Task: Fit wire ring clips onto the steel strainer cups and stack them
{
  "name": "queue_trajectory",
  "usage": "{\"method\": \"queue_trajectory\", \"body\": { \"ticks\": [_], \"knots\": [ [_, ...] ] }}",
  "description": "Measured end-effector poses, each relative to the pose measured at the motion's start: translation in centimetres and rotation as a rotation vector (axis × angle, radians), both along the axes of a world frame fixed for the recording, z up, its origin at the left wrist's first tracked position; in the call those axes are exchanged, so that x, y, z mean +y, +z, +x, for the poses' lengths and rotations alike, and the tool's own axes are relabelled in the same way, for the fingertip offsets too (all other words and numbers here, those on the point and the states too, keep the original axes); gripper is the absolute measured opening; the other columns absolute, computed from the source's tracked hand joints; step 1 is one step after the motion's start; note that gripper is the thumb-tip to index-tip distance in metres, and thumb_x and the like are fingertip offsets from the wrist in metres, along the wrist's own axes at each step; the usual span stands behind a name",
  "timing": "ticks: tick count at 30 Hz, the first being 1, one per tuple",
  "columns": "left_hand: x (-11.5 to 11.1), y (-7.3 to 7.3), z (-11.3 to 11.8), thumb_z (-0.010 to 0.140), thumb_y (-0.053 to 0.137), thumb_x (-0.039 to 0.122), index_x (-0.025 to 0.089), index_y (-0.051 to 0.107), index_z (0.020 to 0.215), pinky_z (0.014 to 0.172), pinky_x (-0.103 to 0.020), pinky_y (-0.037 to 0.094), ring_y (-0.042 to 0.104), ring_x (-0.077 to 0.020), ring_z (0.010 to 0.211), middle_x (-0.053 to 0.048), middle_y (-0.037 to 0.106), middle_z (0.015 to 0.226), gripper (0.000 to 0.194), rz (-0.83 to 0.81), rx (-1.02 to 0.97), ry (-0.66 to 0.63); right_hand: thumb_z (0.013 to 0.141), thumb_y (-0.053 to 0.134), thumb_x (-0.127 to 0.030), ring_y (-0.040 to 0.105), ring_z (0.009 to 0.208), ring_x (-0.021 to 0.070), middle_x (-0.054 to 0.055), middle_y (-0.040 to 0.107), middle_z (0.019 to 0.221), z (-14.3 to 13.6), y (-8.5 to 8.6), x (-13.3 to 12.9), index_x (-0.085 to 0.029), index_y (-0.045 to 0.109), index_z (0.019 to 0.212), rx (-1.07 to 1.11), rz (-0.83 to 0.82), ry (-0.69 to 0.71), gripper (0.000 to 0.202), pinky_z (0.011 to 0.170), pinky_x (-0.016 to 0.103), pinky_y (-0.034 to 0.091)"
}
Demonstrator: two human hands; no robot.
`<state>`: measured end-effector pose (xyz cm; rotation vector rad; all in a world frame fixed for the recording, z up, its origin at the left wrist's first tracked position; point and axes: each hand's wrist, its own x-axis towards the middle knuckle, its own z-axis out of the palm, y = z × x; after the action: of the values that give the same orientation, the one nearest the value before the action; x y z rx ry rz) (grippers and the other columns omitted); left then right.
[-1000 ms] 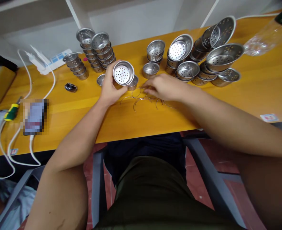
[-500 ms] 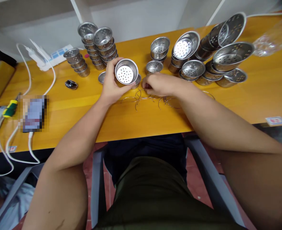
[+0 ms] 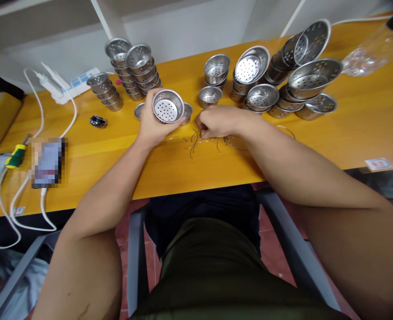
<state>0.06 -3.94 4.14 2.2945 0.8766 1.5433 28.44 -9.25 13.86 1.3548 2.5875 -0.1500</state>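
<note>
A perforated metal cup (image 3: 168,106) is held in my left hand (image 3: 151,122), its open mouth facing me. My right hand (image 3: 214,121) is closed with fingertips pressed down at several thin curved wires (image 3: 201,143) on the orange table (image 3: 170,171); what it pinches is too small to make out. Behind my left hand, parts of two small cups show, one on the left (image 3: 138,111) and one on the right (image 3: 187,113). A small perforated cup (image 3: 210,95) stands just beyond my right hand.
Stacks of perforated cups stand at the back left (image 3: 139,66) and right (image 3: 263,95). A phone (image 3: 49,162), white cables, a green-yellow screwdriver (image 3: 15,156) and a power strip (image 3: 78,84) lie left. A clear plastic bag (image 3: 366,58) is far right.
The view has shifted slightly. My left hand still holds the cup, now tilted a little differently. My right hand remains closed over the wires, with its fingertips slightly lower.
</note>
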Motion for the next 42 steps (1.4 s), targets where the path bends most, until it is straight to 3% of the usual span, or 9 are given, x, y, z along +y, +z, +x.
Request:
{"method": "queue_trajectory", "body": {
  "ticks": [5, 9, 12, 17, 24, 28, 32, 39, 42],
  "knots": [
    [1.9, -1.6, -0.3, 0.074, 0.104, 0.116, 0.036, 0.059, 0.157, 0.129, -0.073, 0.067, 0.080, -0.0379, 0.136, -0.008, 0.082, 0.147, 0.124, -0.032, -0.026, -0.044, 0.109, 0.086, -0.024, 0.086, 0.104, 0.0352, 0.014, 0.095, 0.115, 0.0, 0.3, -0.1, -0.019, 0.095, 0.112, -0.054, -0.016, 0.022, 0.011, 0.075, 0.041, 0.046],
    [2.5, -2.2, -0.4, 0.080, 0.105, 0.112, 0.037, 0.058, 0.158, 0.125, -0.069, 0.068, 0.080, -0.0353, 0.135, -0.007, 0.082, 0.147, 0.118, 0.004, -0.078, -0.082, 0.109, 0.084, -0.017, 0.085, 0.106, 0.0334, 0.013, 0.094, 0.118, 0.7, 0.1, 0.2, -0.020, 0.091, 0.112, 0.038, -0.055, 0.033, 0.008, 0.081, 0.041, 0.048],
    [2.6, -2.3, -0.4, 0.081, 0.104, 0.111, 0.038, 0.060, 0.159, 0.122, -0.071, 0.070, 0.081, -0.0376, 0.136, -0.007, 0.082, 0.147, 0.116, 0.000, -0.083, -0.086, 0.107, 0.081, -0.013, 0.083, 0.101, 0.0304, 0.010, 0.093, 0.118, 1.6, 0.1, 0.3, -0.020, 0.090, 0.121, 0.167, -0.077, 0.079, 0.018, 0.086, 0.040, 0.053],
    [2.3, -2.2, -0.6, 0.086, 0.103, 0.109, 0.038, 0.058, 0.161, 0.127, -0.072, 0.069, 0.082, -0.0360, 0.138, -0.008, 0.082, 0.151, 0.113, -0.016, -0.022, -0.086, 0.110, 0.077, -0.015, 0.084, 0.106, 0.0312, 0.011, 0.093, 0.119, 1.9, -0.1, 0.2, -0.021, 0.091, 0.121, 0.221, -0.075, 0.174, 0.018, 0.094, 0.041, 0.056],
    [1.7, -1.7, -0.4, 0.075, 0.111, 0.108, 0.036, 0.065, 0.154, 0.121, -0.069, 0.075, 0.086, -0.0392, 0.134, -0.009, 0.085, 0.146, 0.116, -0.020, -0.014, -0.053, 0.110, 0.075, -0.011, 0.081, 0.095, 0.0296, 0.009, 0.089, 0.107, 1.5, -0.6, 0.3, -0.024, 0.086, 0.110, 0.237, -0.074, 0.153, 0.017, 0.084, 0.042, 0.052],
    [1.4, -1.3, -0.5, 0.076, 0.111, 0.107, 0.034, 0.065, 0.154, 0.126, -0.071, 0.074, 0.087, -0.0411, 0.136, -0.010, 0.085, 0.146, 0.116, -0.028, 0.011, -0.029, 0.105, 0.081, -0.008, 0.080, 0.098, 0.0262, 0.007, 0.089, 0.116, 2.0, -0.5, 0.2, -0.024, 0.087, 0.122, 0.312, -0.130, 0.264, 0.024, 0.088, 0.040, 0.054],
    [0.9, -0.9, -0.3, 0.076, 0.115, 0.100, 0.033, 0.066, 0.150, 0.131, -0.067, 0.073, 0.088, -0.0418, 0.138, -0.010, 0.085, 0.145, 0.111, -0.081, 0.027, 0.004, 0.109, 0.079, -0.010, 0.077, 0.096, 0.0242, 0.005, 0.088, 0.114, 2.0, -0.4, -0.1, -0.024, 0.087, 0.113, 0.314, -0.152, 0.328, 0.017, 0.088, 0.039, 0.052],
    [0.8, -1.1, -0.3, 0.081, 0.112, 0.102, 0.033, 0.063, 0.156, 0.134, -0.070, 0.071, 0.085, -0.0404, 0.144, -0.009, 0.084, 0.149, 0.113, -0.084, 0.050, 0.000, 0.099, 0.085, -0.008, 0.067, 0.087, 0.0242, 0.009, 0.084, 0.108, 0.5, -1.0, -1.1, -0.022, 0.079, 0.092, 0.205, -0.078, 0.220, 0.016, 0.073, 0.039, 0.034],
    [1.2, -1.5, -0.7, 0.081, 0.111, 0.104, 0.034, 0.061, 0.160, 0.140, -0.072, 0.066, 0.082, -0.0436, 0.153, -0.011, 0.081, 0.153, 0.117, -0.069, 0.046, -0.012, 0.096, 0.086, -0.010, 0.066, 0.088, 0.0233, 0.009, 0.084, 0.112, 0.6, -1.2, -1.0, -0.022, 0.075, 0.095, 0.235, -0.095, 0.244, 0.016, 0.075, 0.038, 0.035]
  ]
}}
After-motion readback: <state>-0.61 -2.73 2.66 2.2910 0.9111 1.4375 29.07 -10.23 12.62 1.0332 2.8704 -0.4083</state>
